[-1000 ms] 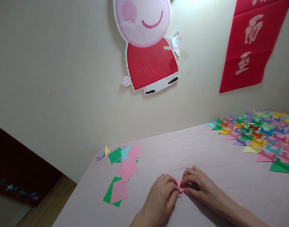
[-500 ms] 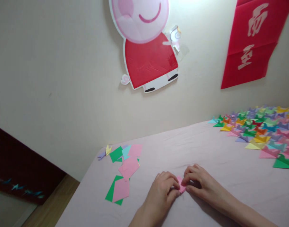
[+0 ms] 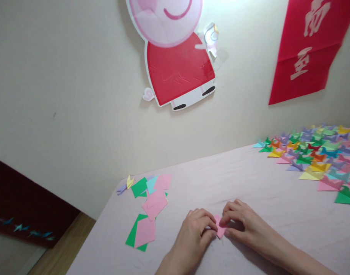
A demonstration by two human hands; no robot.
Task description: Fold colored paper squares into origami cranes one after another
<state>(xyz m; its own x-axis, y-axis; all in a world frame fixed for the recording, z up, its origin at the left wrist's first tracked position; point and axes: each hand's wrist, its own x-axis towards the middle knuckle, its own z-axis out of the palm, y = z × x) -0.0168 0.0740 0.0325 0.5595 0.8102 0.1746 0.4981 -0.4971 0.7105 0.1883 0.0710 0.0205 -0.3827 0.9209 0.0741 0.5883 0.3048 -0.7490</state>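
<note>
Well below the cartoon cutout (image 3: 180, 70), whose top got chopped off, and slightly right, the left hand (image 3: 198, 231) and right hand (image 3: 239, 219) both had finger and thumb closed on a small pink paper (image 3: 221, 232), partly covering it, so the folds were tough to see. Folded paper pieces (image 3: 318, 167) right of the cutout got cut off too.

"How does the surface (image 3: 209, 177) look?"
"Pale pink, slightly creased."
"What's on it?"
"Left side, overlapping paper sheets (image 3: 154, 205) in pink, green and light blue; near the far corner, a yellow folded paper (image 3: 129, 182) and a purple folded paper (image 3: 121, 189). Right, rows of colourful folded shapes (image 3: 318, 157). Between, nearer the front, a small pink paper (image 3: 221, 232)."
</note>
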